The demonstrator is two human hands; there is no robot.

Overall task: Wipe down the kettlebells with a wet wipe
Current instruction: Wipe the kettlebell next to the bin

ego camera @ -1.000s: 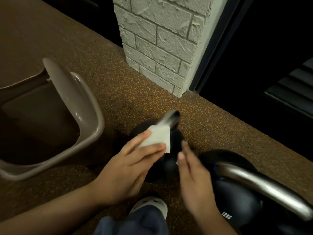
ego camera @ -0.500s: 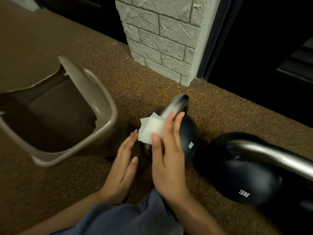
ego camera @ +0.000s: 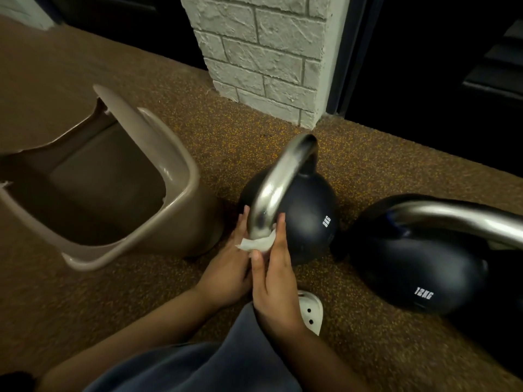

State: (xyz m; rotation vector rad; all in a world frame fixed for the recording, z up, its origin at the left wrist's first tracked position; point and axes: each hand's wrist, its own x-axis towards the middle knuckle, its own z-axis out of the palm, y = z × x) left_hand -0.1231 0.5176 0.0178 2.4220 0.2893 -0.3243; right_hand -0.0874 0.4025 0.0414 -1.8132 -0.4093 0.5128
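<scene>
A small black kettlebell [ego camera: 308, 213] marked 8KG stands on the floor in the middle, its steel handle [ego camera: 280, 188] arching toward me. A white wet wipe [ego camera: 256, 244] is pressed against the near foot of that handle. My right hand [ego camera: 273, 274] holds the wipe between thumb and fingers. My left hand [ego camera: 229, 267] lies beside it, fingers flat against the kettlebell's left side and touching the wipe's edge. To the right stands a larger black kettlebell [ego camera: 418, 267] marked 12KG, with a steel handle [ego camera: 458, 222].
A beige plastic bin [ego camera: 181, 213] with a broken rim stands just left of the small kettlebell. A white brick pillar [ego camera: 263, 58] rises behind. The floor [ego camera: 368, 343] is speckled brown rubber. My white shoe [ego camera: 310, 309] and blue trouser leg [ego camera: 198, 369] are below the hands.
The wipe passed from my left hand to my right, then slid down from the top of the handle to its near foot. My left hand moved against the kettlebell's side.
</scene>
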